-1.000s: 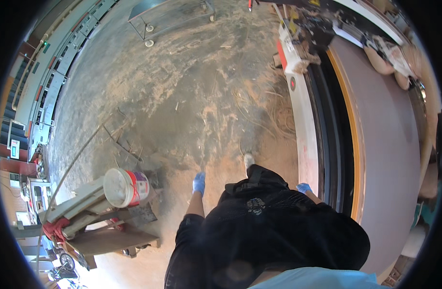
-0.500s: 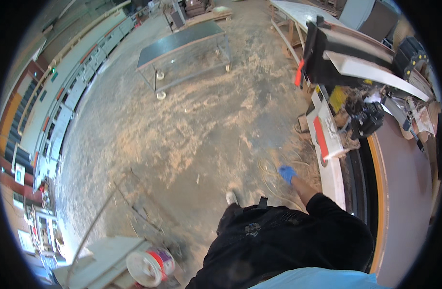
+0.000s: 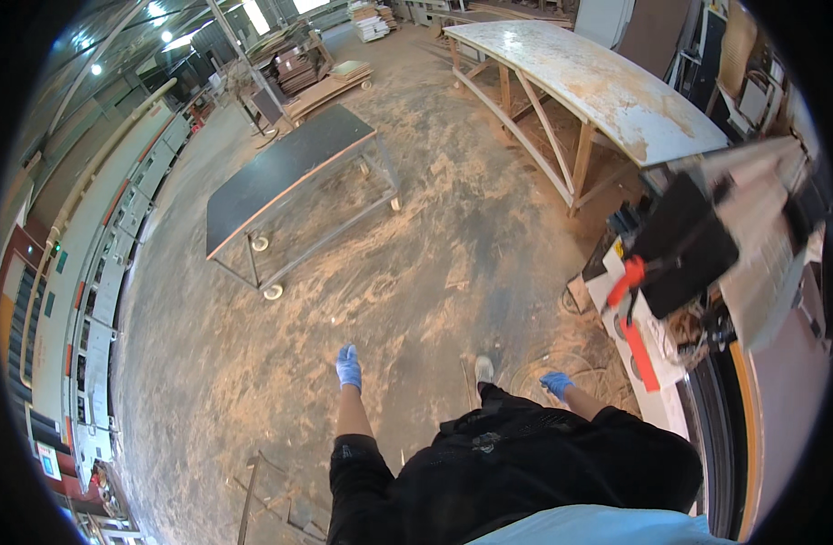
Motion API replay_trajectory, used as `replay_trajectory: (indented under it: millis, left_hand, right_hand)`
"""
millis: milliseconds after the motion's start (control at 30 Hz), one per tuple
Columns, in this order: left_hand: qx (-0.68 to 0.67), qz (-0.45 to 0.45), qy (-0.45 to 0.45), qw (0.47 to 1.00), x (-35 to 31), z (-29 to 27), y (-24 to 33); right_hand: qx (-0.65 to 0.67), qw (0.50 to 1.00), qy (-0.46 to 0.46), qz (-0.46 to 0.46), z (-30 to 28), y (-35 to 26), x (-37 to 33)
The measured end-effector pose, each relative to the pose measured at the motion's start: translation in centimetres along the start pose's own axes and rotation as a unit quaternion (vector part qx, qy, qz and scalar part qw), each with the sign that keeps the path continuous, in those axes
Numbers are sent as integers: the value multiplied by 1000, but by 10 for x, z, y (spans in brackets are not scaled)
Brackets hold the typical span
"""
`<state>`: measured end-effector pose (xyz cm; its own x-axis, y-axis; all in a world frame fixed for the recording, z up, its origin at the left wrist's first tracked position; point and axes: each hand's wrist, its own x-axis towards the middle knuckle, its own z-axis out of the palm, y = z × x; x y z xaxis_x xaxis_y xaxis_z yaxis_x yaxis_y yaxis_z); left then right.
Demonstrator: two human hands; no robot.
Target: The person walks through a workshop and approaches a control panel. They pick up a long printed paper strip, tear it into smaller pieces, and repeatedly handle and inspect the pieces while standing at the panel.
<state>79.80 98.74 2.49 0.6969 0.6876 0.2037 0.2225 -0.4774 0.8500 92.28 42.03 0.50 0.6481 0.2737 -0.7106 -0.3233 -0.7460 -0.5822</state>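
Observation:
My left hand, in a blue glove, hangs over the dusty floor in front of my body. Its fingers point forward, loosely bent, and nothing shows in them. My right hand, gloved the same way, is at my right side near the white and red machine base. Its fingers reach out to the left and hold nothing that I can see. One light-coloured shoe shows between the hands. Ahead on the left stands a wheeled trolley with a dark flat top; neither hand touches it.
A long white-topped table on wooden legs stands ahead right. The machine beside me carries a black panel and a red handle. A long pale machine lines the left. Sawdust covers the floor; stacked boards stand far back.
My left hand has come into view. My view has tilted up and swung right, so the trolley appears lower and further left. The bucket and boards at lower left have left view.

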Motion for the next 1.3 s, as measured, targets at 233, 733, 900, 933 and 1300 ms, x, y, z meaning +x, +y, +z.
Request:
replay_trajectory:
  millis: [233, 733, 900, 933, 1300]
  left_hand:
    - [428, 108, -432, 787, 39, 110, -29]
    - [390, 84, -212, 892, 385, 166, -57]
    - [296, 34, -275, 914, 707, 325, -4]
    - [255, -26, -247, 935, 766, 346, 6]
    - [207, -192, -136, 950, 1013, 540, 120]
  right_hand:
    - [-13, 991, 75, -108, -90, -161, 184]
    - [-105, 981, 159, 20, -255, -383, 472]
    - [-122, 979, 163, 13, -266, -335, 531]
    - [-207, 970, 126, 8, -268, -352, 546]
    - [-258, 954, 138, 65, -466, -440, 796]
